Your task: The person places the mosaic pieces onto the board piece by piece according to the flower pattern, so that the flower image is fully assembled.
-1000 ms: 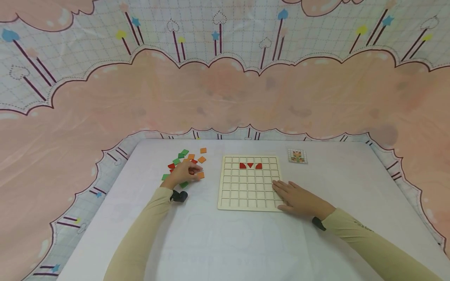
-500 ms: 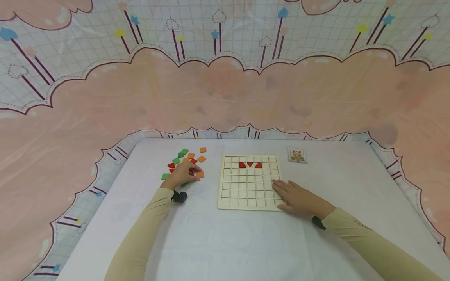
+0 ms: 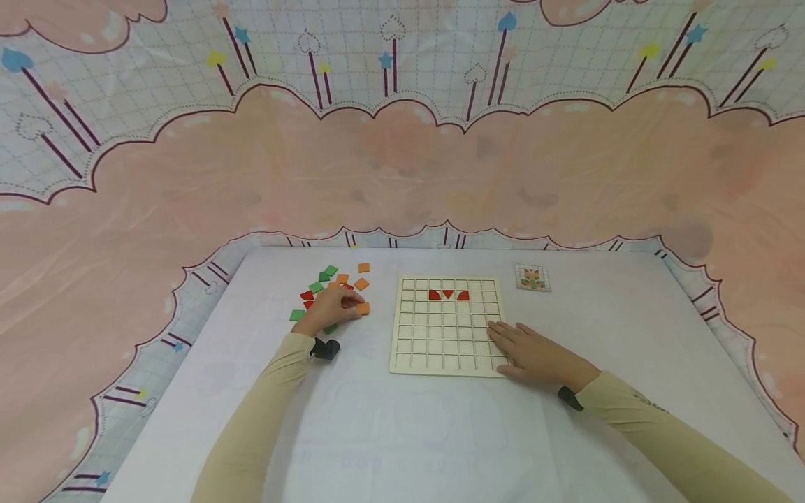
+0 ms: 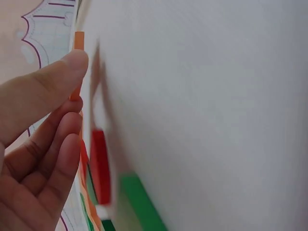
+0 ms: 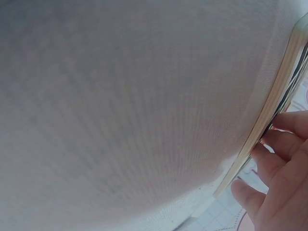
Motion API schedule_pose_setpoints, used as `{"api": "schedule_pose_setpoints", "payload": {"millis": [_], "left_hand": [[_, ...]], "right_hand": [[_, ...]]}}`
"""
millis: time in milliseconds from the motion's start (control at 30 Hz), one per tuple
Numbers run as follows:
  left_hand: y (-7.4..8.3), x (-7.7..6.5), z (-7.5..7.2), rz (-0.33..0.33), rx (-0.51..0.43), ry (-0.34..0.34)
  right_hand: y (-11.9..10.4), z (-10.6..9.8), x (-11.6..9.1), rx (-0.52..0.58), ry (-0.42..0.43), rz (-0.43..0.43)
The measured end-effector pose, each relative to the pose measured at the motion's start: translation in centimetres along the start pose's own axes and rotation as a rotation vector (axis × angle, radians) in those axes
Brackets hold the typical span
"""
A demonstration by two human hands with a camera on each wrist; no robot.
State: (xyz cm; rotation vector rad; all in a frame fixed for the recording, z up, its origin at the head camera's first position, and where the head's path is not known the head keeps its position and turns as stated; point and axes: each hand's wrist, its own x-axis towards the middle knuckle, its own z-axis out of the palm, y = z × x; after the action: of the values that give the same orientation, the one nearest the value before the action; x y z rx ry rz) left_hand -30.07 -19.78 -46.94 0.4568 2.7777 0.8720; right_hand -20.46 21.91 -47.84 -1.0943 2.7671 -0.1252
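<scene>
My left hand [image 3: 332,308] pinches an orange square tile [image 3: 363,308] between thumb and fingers, at the right side of the loose tiles. The left wrist view shows that orange tile [image 4: 79,40] edge-on, raised off the white surface, while a red piece [image 4: 100,166] and a green piece [image 4: 142,202] lie below the hand. My right hand [image 3: 537,355] rests with straight fingers on the right edge of a pale wooden grid board [image 3: 449,335]. On the board's second row sit red pieces: a triangle [image 3: 448,294] between two quarter-rounds [image 3: 434,295]. The left palm hides some loose tiles.
Loose green tiles [image 3: 330,270], orange tiles [image 3: 361,284] and red pieces [image 3: 307,295] lie scattered left of the board. A small picture card [image 3: 532,279] with a gridded flower pattern lies at the back right of the white table [image 3: 402,440].
My left hand has lifted the orange tile slightly and moved it a little to the right and away from me. The right hand and the board have stayed in place.
</scene>
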Motion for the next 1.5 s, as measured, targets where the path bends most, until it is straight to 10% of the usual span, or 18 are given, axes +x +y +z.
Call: {"api": "schedule_pose_setpoints", "payload": {"millis": [800, 1500], "left_hand": [[7.2, 4.9, 4.8, 0.138, -0.163, 0.05], [9.1, 7.0, 7.7, 0.157, -0.066, -0.028]], "right_hand": [[-0.3, -0.4, -0.2, 0.021, -0.024, 0.025], [0.0, -0.1, -0.1, 0.018, -0.021, 0.03]]}}
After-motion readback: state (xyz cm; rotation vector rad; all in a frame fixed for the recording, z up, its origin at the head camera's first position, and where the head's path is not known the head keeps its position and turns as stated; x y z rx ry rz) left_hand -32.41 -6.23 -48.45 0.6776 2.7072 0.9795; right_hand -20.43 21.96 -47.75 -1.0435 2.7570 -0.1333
